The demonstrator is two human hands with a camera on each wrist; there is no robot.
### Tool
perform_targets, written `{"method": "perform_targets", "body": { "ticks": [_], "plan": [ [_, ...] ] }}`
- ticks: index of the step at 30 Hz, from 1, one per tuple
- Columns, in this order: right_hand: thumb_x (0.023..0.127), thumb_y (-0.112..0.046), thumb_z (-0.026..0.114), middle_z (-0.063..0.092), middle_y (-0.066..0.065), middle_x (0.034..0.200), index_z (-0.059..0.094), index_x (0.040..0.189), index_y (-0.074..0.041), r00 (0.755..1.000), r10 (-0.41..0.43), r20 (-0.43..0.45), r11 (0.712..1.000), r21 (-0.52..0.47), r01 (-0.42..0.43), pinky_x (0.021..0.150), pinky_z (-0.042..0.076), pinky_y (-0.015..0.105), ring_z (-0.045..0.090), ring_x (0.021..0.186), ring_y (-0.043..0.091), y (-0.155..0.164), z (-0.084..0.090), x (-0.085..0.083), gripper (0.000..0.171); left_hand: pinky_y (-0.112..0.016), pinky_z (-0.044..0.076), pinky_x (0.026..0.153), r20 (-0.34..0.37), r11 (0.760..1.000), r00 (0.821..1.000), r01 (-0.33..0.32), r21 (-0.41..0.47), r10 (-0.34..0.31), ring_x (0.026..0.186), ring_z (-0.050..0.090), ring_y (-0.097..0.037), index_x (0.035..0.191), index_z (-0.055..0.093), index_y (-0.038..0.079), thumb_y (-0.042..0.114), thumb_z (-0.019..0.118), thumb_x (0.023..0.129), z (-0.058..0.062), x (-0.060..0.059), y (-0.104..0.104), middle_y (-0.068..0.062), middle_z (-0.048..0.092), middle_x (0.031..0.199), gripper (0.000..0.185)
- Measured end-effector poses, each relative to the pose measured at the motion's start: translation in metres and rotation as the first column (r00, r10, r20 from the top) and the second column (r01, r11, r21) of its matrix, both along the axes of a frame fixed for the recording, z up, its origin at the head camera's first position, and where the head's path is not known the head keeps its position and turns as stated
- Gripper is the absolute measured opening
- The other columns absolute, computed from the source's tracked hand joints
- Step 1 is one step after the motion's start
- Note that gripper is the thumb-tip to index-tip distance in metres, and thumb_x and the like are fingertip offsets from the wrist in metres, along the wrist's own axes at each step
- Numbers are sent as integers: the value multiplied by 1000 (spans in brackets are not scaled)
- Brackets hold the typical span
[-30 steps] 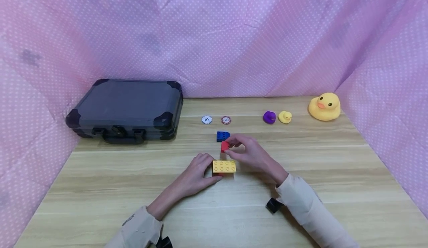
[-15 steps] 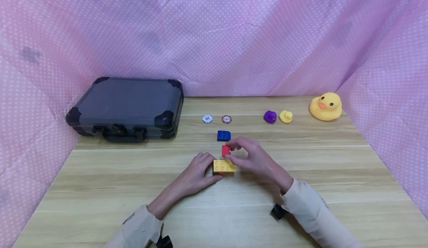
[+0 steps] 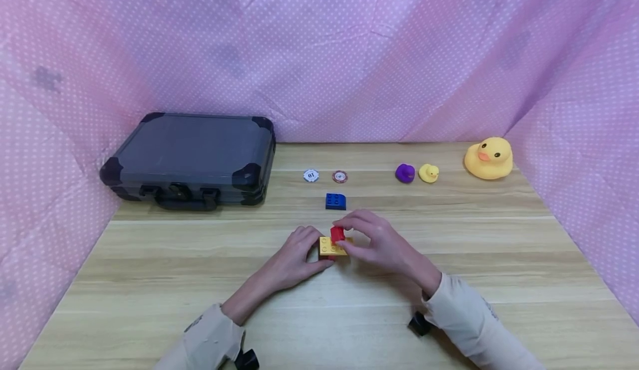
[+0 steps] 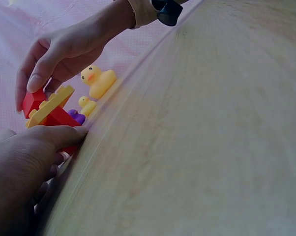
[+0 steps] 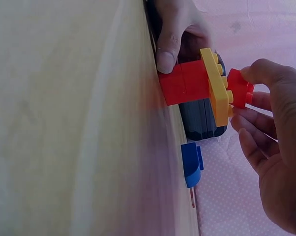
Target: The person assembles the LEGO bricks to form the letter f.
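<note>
Centrally on bench [image 3: 150,281]: right hand [image 3: 381,242] pinches small red brick [image 3: 337,233] onto yellow plate [image 3: 329,246]; left hand [image 3: 294,256] grips red base brick [image 5: 182,82] beneath. Blue brick [image 3: 335,201], poker chips [image 3: 311,176], ducks [image 3: 488,159] and dark case [image 3: 192,159] lie behind, well apart.

Chip [image 3: 311,176] marking: too small to read.
Case [image 5: 202,119]: mostly hidden behind bricks.
Left hand [image 4: 20,172]: cut off by frame edge.

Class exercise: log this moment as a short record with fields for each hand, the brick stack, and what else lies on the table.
left hand: steadies the stack's red base
right hand: pinches small red brick onto yellow plate
stack: yellow plate on red base
loose brick: blue brick, apart
behind: two chips, three ducks, dark case
surface: wooden table
</note>
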State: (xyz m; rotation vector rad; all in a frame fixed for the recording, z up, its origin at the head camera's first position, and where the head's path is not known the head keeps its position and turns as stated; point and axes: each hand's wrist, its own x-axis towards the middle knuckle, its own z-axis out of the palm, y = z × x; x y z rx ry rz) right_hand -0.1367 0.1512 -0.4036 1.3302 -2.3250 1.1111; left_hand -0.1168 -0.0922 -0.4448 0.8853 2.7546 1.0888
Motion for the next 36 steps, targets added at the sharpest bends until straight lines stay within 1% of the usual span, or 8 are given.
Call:
{"method": "perform_targets", "body": {
  "ticks": [3, 11, 16, 22, 26, 30, 33, 36],
  "plan": [
    [85, -6, 84, 70, 5, 114, 73, 119, -2, 1000, 0, -11, 1000, 9, 0, 92, 56, 36, 66, 107, 21, 0, -1, 2, 36, -41, 46, 94, -1, 1000, 1000, 1, 2, -1, 108, 51, -16, 118, 64, 15, 31, 83, 91, 0, 0, 0, 3, 62, 114, 36],
    [87, -10, 83, 68, 7, 117, 72, 121, 0, 1000, -3, 21, 999, 42, 2, 91, 56, 35, 64, 107, 20, 0, -1, 9, 37, -41, 46, 95, 0, 1000, 1000, 5, 9, -5, 107, 51, -17, 117, 64, 14, 30, 82, 91, 0, 0, 1, 3, 62, 113, 35],
    [87, -12, 84, 67, 5, 118, 72, 123, 0, 999, -14, 32, 998, 60, 13, 91, 55, 34, 62, 107, 18, -1, -1, 11, 40, -42, 46, 96, 10, 1000, 1000, -1, 3, 1, 108, 51, -17, 117, 64, 15, 31, 82, 91, 0, 0, 0, 4, 61, 114, 36],
    [89, -9, 81, 67, 5, 116, 72, 125, 0, 1000, -7, 16, 999, 46, 6, 89, 55, 33, 62, 105, 17, -3, -2, 11, 38, -42, 46, 96, 20, 1000, 1000, -1, -6, 1, 109, 51, -17, 118, 64, 15, 31, 82, 91, 1, 0, 1, 3, 61, 114, 37],
    [89, -9, 80, 67, 6, 117, 69, 127, 0, 1000, -6, -3, 999, 35, 6, 90, 55, 34, 62, 106, 18, -3, -4, 10, 40, -42, 46, 96, 15, 1000, 1000, -1, -7, 1, 108, 51, -17, 118, 64, 15, 31, 82, 91, 2, -1, 1, 3, 62, 114, 37],
    [89, -10, 80, 67, 6, 118, 69, 124, -1, 1000, -6, -20, 1000, 27, 6, 93, 54, 36, 63, 108, 20, -5, -4, 10, 37, -42, 46, 95, 18, 1000, 1000, -4, -9, 4, 107, 51, -18, 117, 64, 14, 31, 83, 91, 2, -2, 1, 3, 62, 113, 36],
    [89, -9, 80, 67, 5, 117, 70, 120, -2, 1000, -3, -14, 1000, 27, 4, 94, 54, 36, 63, 109, 20, -6, -3, 10, 33, -42, 46, 95, 27, 1000, 1000, -8, -10, 8, 106, 51, -18, 117, 64, 14, 31, 82, 91, 3, -1, 1, 3, 62, 112, 36],
    [89, -10, 80, 67, 5, 117, 70, 120, -3, 1000, -12, 5, 999, 46, 12, 94, 54, 36, 63, 109, 19, -7, -1, 11, 33, -42, 46, 96, 35, 1000, 999, -14, -15, 14, 107, 51, -18, 118, 64, 14, 32, 82, 91, 2, -1, 0, 2, 62, 114, 37]
  ]
}}
